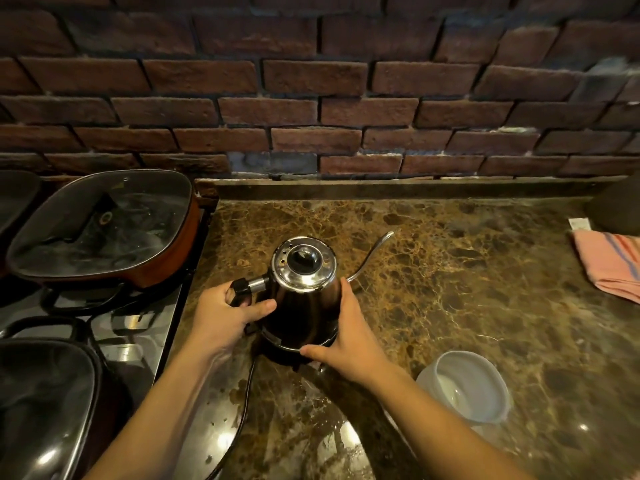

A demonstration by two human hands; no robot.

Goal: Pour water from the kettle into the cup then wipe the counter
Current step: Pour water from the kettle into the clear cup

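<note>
A dark gooseneck kettle (303, 289) with a shiny lid stands upright on its black base in the middle of the brown marble counter (467, 271). Its thin spout points to the back right. My left hand (225, 317) grips the black handle on the kettle's left side. My right hand (346, 337) lies against the kettle's right side, fingers on the body and thumb down at the base. A white cup (465, 386) stands on the counter to the front right, apart from both hands. A pink striped cloth (609, 263) lies at the right edge.
A stove (138, 327) lies left of the counter with a lidded square orange pan (104, 230) at the back and a dark lidded pan (45, 403) in front. The kettle's black cord (242, 410) trails toward me. A brick wall backs the counter.
</note>
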